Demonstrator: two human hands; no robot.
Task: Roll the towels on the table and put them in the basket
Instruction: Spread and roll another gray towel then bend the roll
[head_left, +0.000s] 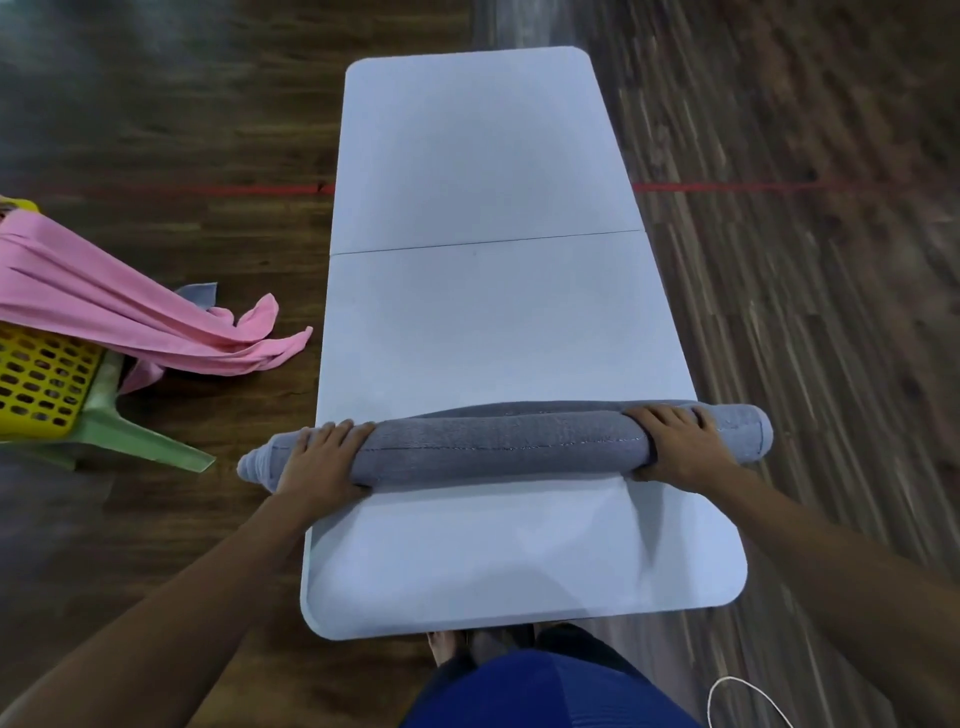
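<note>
Left hand (322, 457), right hand (675, 442) grip overhanging grey towel (504, 441).

Both bare forearms reach forward from the lower corners, wrists straight. The left hand (324, 460) and right hand (678, 444) lie palm-down, fingers curled over the grey towel roll (504, 441), one near each end, thumbs at its near side.

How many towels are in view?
2 sure: rolled grey terry towel on the white table, pink towel draped over the yellow mesh basket; a grey corner behind it may be a third.
</note>
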